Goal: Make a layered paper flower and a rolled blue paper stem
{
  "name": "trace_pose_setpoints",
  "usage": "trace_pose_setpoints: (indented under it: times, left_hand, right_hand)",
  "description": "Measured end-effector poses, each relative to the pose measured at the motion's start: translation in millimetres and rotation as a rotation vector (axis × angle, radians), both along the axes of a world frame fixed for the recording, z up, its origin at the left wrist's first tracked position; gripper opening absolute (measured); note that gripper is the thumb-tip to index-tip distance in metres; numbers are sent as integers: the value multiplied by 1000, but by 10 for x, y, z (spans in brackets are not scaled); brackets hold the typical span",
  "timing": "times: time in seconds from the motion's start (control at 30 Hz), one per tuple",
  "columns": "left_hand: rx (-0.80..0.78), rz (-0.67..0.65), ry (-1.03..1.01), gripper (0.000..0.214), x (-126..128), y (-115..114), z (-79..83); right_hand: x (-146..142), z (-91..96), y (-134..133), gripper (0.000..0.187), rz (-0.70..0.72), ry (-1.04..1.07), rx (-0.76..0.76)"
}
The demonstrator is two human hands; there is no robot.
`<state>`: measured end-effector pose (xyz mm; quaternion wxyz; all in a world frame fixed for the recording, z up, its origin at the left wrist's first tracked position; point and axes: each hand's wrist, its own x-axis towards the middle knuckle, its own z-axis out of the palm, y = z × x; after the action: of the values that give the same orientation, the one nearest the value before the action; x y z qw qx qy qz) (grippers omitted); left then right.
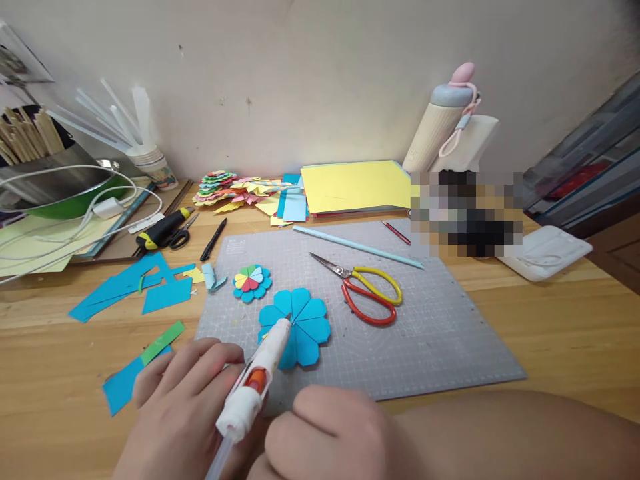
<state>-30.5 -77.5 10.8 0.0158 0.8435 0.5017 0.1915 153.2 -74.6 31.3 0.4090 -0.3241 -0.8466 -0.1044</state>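
Observation:
A white glue gun (260, 373) with an orange trigger points its nozzle at the middle of a blue folded paper flower (300, 327) on the grey cutting mat (425, 320). My left hand (185, 407) is wrapped round the gun's body from the left. My right hand (325, 433) is closed beside the gun's rear end, at the bottom of the view; whether it grips the gun is hidden. A smaller flower with coloured petals (252, 282) lies just beyond the blue one.
Red-and-yellow scissors (370, 293) lie on the mat to the right. A pale blue stick (357, 247), blue paper scraps (135, 287), a black pen (213, 239), a utility knife (163, 229), stacked coloured paper (353, 187) and a bottle (440, 123) stand further back.

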Motion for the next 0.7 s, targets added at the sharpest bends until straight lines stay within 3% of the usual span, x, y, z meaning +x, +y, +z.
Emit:
trace_pose_setpoints:
  times: [0.17,0.27,0.37,0.43,0.53,0.57,0.63,0.7]
  left_hand:
    - [-53,58,39,29,22,16,65]
    - [-110,13,65,23,-12,52,77]
    - [-161,-20,47,19,-34,73,97]
    - [-169,16,20,20,-32,73,109]
    - [-169,39,2,20,-23,75,106]
    - [-171,39,-2,21,-23,78,100]
    - [-177,55,-2,21,-29,86,88]
    - [-190,78,6,22,-38,93,80]
  right_hand:
    - [100,123,56,44,181,-88,38]
    - [197,83,55,40,167,51,-5]
    - [374,3,104,13,193,133,-119]
    - [518,-36,218,17,200,168,-333]
    - [682,-112,493,22,-70,621,-889]
    - [712,-146,589,25,-96,765,-1101]
    - [737,-216,747,34,-40,1030,-1429]
    - [734,-259,834,36,34,1207,-1662]
